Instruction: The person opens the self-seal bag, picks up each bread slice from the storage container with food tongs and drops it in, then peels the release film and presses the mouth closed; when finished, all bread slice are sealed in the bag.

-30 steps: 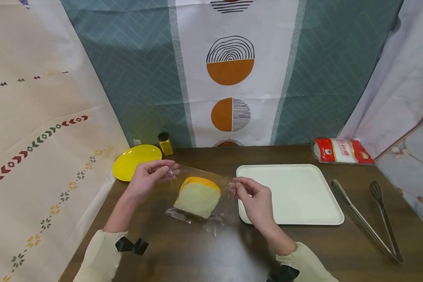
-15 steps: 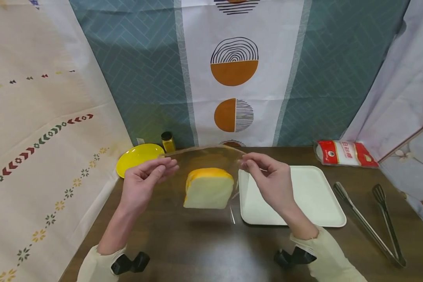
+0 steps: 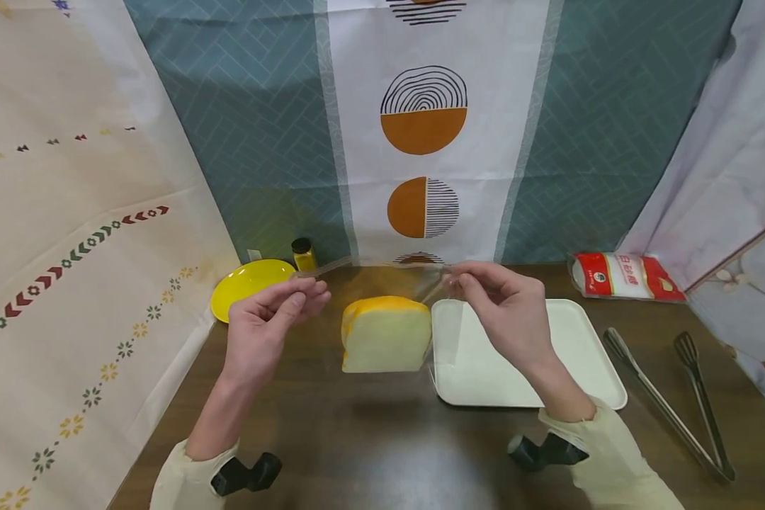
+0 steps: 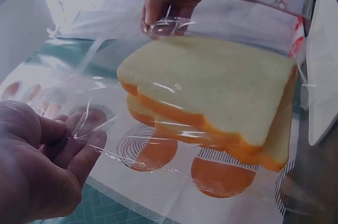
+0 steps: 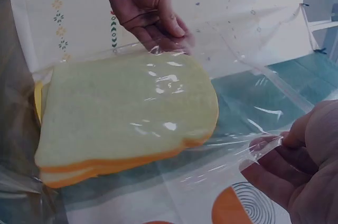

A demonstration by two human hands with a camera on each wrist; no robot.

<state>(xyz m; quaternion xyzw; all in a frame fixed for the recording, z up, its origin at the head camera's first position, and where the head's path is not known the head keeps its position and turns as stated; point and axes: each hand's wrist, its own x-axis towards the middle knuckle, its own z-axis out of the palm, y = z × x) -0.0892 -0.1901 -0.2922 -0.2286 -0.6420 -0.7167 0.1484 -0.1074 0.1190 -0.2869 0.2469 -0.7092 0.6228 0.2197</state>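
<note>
Both hands had risen and spread apart over the past second, drawing the clear plastic bag (image 3: 392, 281) wider between them. The left hand (image 3: 258, 329) pinched the film at the bag's upper left corner between thumb and fingers, and the right hand (image 3: 513, 319) pinched the upper right corner the same way. The right hand had shifted the more, moving outward until it stood in front of the white tray (image 3: 576, 361) in the head view. Inside the bag, the bread slices (image 3: 387, 336), at least two lying face to face, had swung from a slant to nearly level, orange crust uppermost; compared with half a second earlier they sat slightly higher and farther right. They hung above the tabletop (image 3: 370, 453), just left of the tray's left edge. The bag's loose lower end, crumpled toward the near edge a second before, no longer showed there. Around them nothing had moved: the yellow plate (image 3: 247, 283) by the far left corner, the black-capped jar (image 3: 304, 256) beside it, the red-and-white packet (image 3: 627, 276) at the far right corner, and the tongs (image 3: 666, 409) along the right edge.
</note>
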